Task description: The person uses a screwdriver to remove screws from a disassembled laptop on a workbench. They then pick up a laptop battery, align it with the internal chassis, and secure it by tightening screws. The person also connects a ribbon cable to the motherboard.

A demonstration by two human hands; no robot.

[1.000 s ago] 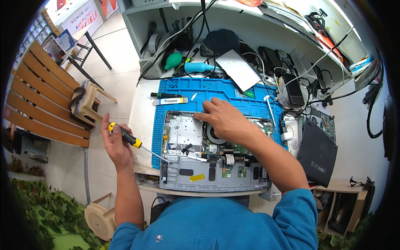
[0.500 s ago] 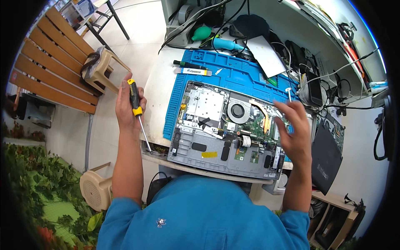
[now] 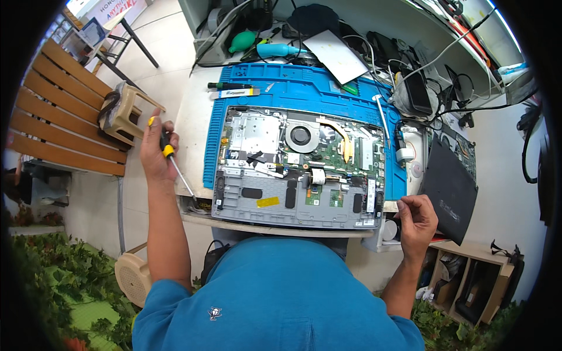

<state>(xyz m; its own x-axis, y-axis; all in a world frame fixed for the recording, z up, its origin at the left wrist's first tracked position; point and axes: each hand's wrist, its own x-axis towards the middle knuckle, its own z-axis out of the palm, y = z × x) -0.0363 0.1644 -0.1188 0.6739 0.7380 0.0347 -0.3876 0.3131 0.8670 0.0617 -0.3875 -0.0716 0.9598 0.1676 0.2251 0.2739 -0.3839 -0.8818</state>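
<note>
Left to right. A wooden slatted bench point(image 3: 55, 111) stands at the far left, with a tan plastic stool point(image 3: 123, 111) just beside it.

The left hand point(image 3: 155, 153) is closed around the black-and-yellow handle of a screwdriver point(image 3: 172, 164); the shaft slants down and to the right, its tip near the lower left corner of the opened laptop point(image 3: 301, 169). Compared with half a second ago, this hand holds the same tool at much the same spot off the table's left edge.

The laptop lies bottom-up with its cover off on the blue work mat point(image 3: 304, 88), on the table in front of the person. The round fan point(image 3: 301, 136) and the green circuit board point(image 3: 328, 153) are exposed.

The right hand point(image 3: 417, 217) has come off the laptop's right edge, where it rested half a second ago, and now sits below the table's right front corner, fingers curled in loosely. Whether it holds anything small cannot be told. Just right of it a dark flat cover panel point(image 3: 448, 193) leans at the table's side.
</note>
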